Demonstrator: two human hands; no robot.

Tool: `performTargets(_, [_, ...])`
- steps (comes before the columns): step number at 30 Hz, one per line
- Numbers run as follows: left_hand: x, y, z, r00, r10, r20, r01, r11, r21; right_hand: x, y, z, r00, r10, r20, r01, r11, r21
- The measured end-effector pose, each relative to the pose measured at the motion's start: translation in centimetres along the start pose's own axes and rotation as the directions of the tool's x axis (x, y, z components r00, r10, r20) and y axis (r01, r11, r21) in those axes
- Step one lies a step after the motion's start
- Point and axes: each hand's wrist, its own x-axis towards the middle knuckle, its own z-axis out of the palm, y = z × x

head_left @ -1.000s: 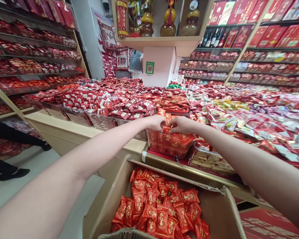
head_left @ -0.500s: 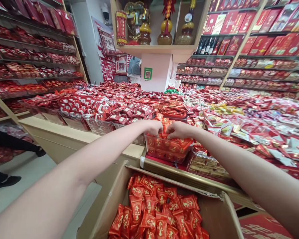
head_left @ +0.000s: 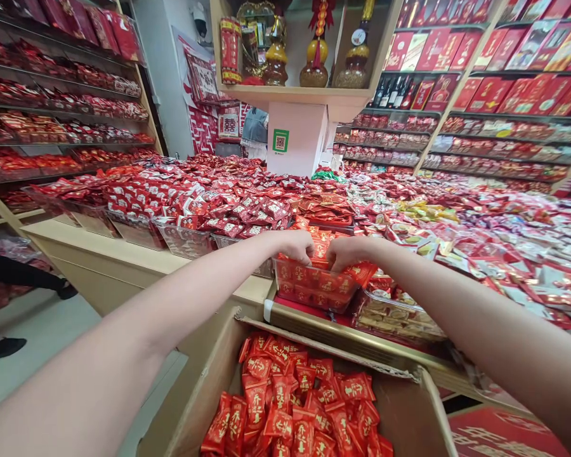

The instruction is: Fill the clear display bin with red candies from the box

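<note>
Both my hands reach into a clear plastic bin [head_left: 316,291] filled with red-wrapped candies [head_left: 321,244] at the counter's front edge. My left hand [head_left: 297,246] is closed, its fingers curled down among the candies on the bin's left side. To its right, a small gap away, my right hand [head_left: 346,252] is also closed with its fingertips low in the candies. Whatever the fingers grip is hidden. Below, close to me, an open cardboard box [head_left: 400,406] holds many more red candies with gold lettering [head_left: 285,406].
Bins of wrapped sweets [head_left: 185,241] line the counter at left. A bin of gold-wrapped sweets [head_left: 394,314] stands just right of mine. A wooden display cabinet [head_left: 295,95] overhangs the middle. Another person's legs [head_left: 19,270] show at far left.
My right hand has shifted slightly right, widening the gap between the hands, and its fingers are more curled. My left hand stays about where it was. The view has moved slightly.
</note>
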Motion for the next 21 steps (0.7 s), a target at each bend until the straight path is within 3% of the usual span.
performTargets(12, [0.7, 0.6, 0.6, 1.0, 0.011, 0.02, -0.012, 1.0, 0.028, 0.2, 0.4, 0.2, 0.99, -0.015, 0.141, 0.022, 0.999, -0.049])
performTargets(21, [1.1, 2.1, -0.6, 0.981, -0.059, 0.186, 0.029, 0.987, 0.161, 1.6, 0.7, -0.7, 0.962, 0.027, 0.273, -0.004, 0.997, -0.082])
